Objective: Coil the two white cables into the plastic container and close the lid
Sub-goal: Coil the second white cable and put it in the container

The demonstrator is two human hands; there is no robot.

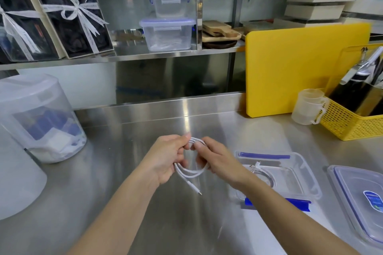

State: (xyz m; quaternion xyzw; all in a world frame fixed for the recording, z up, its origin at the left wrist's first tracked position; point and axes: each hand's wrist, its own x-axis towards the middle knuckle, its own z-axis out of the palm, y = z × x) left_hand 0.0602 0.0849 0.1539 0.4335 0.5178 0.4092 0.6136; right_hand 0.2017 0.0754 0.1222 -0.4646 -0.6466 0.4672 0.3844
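A white cable [189,174] is looped into a small coil above the steel counter, its plug end hanging down toward me. My left hand [167,155] pinches the coil's left side and my right hand [215,159] grips its right side. To the right stands the clear plastic container [298,172] with blue clips, open, with another coiled white cable [263,174] lying inside. Its clear lid [358,198] with a blue seal and a sticker lies flat at the far right.
A large frosted round tub [39,118] stands at the left. A yellow cutting board [300,68] leans at the back right, with a clear measuring cup [308,107] and a yellow basket [356,109] of utensils beside it. Shelf above holds lidded containers [167,33] and gift boxes.
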